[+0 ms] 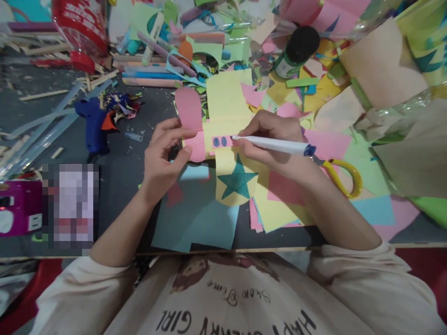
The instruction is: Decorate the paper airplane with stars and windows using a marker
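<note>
A white marker (275, 144) is pinched in my right hand (275, 137), its dark tip touching a small pink strip (220, 142) that bears blue ovals. This strip lies on a yellow paper cutout (226, 104) with a rounded lower flap showing a teal star (238, 179). On the cutout's left side is a pink rounded piece (189, 109). My left hand (167, 151) presses that pink piece, thumb and fingers at its left edge. Under the cutout's lower part lies a teal sheet (199, 218).
A blue glue gun (95, 123) and a phone (74, 204) lie to the left. Markers (150, 75) and paper scraps spread behind the cutout. A black-capped bottle (296, 51) stands back right; yellow-handled scissors (345, 179) lie by my right forearm.
</note>
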